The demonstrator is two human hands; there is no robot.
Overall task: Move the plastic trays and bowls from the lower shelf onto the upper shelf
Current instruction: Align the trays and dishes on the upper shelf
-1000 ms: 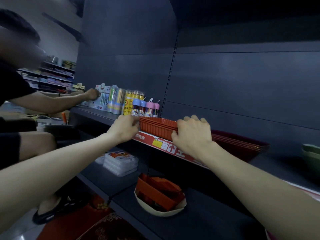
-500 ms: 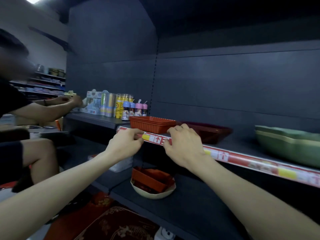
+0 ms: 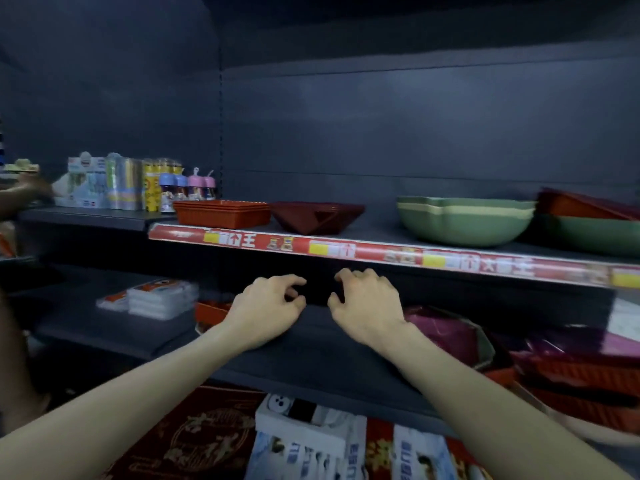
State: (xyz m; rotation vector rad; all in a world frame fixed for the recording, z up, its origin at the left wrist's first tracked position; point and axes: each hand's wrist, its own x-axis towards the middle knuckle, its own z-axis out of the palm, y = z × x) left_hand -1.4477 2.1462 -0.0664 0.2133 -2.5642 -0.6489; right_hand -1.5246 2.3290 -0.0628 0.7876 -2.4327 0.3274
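Head, orange tray (image 3: 221, 213) lengthwise along upper shelf (image 3: 374, 233)

**A:** Upper shelf (image 3: 381, 233), left to right: a stack of orange-red trays (image 3: 221, 213), dark red bowls (image 3: 315, 216) just beside it, then nested green bowls (image 3: 464, 220) further along.

**B:** And at the far right, another green bowl (image 3: 588, 237) with red trays (image 3: 585, 206) sitting in it. A red price strip (image 3: 363, 252) runs along the front lip.

**A:** Down on the lower shelf (image 3: 311, 344): white packs (image 3: 156, 299) at the left, and a pile of magenta and red trays (image 3: 571, 365) at the right.
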